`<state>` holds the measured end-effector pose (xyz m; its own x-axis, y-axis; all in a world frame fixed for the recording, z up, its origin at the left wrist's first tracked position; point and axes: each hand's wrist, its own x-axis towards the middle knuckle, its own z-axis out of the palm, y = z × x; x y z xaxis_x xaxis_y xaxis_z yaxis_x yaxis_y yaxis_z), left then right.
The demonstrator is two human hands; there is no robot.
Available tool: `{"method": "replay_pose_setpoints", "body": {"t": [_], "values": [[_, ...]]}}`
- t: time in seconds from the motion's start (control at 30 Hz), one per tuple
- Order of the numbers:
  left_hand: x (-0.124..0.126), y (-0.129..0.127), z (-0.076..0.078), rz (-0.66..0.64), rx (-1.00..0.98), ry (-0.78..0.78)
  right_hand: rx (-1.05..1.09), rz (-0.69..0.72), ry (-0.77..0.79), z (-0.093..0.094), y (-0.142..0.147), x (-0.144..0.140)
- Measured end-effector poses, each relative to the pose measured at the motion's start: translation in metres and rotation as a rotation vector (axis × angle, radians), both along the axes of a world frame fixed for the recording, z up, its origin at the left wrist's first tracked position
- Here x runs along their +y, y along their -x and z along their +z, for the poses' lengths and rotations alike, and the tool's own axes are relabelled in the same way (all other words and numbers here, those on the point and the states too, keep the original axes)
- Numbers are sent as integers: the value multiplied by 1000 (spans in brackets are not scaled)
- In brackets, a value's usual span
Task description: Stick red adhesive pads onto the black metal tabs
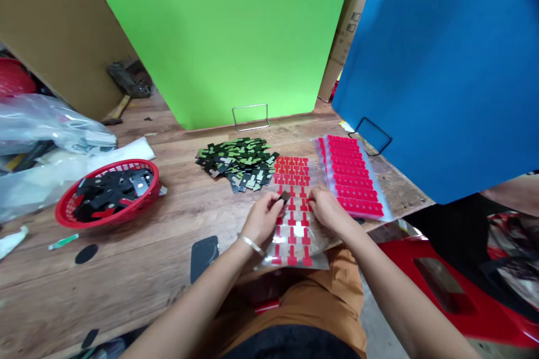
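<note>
A clear sheet of red T-shaped stickers (292, 235) lies on the table in front of me, its near end reaching over the edge. My left hand (261, 217) rests over the sheet's left side, thumb and fingers closed on a small dark flat piece (285, 197). At the right edge of the sheet is my right hand (323, 203), its fingertips pinched at a red sticker (309, 202). Whether that sticker is lifted off I cannot tell. Just beyond the sheet sits a heap of small dark flat pieces (240, 160), some reflecting green.
More red sticker sheets (356, 176) lie stacked at right. A red basket (107, 219) of dark pieces stands at left, near plastic bags (50, 123). Green (236, 39) and blue (433, 78) panels stand behind. A dark rectangular plate (204, 258) lies left of my arm.
</note>
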<state>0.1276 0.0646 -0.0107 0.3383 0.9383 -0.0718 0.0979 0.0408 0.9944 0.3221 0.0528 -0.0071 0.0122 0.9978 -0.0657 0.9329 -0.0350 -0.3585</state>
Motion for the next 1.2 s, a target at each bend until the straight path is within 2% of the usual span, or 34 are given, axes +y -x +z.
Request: {"method": "replay_pose_setpoints", "body": {"t": [0.13,0.23,0.3,0.43,0.57,0.77,0.93,1.03,1.1,1.2], "values": [[9,-40,-12,3,-164,184,20,33,55,-1,0,9],[14,-53,-20,15,-194,260,31,47,87,1,-1,12],[15,-55,-25,27,-209,287,31,34,74,2,0,9],[16,-52,-29,39,-257,319,-13,-28,-57,-4,8,-6],[15,-51,-25,38,-299,362,-71,-62,-125,-12,16,-16],[15,-52,-20,51,-336,431,-28,-47,-253,-13,15,-19],[15,-52,-20,71,-333,469,185,-10,-375,-8,11,-28],[16,-53,-20,80,-334,487,364,-65,-460,2,8,-36],[17,-54,-19,89,-340,494,506,-147,-457,11,7,-40],[15,-52,-13,96,-358,499,754,-231,-368,19,10,-41]]}}
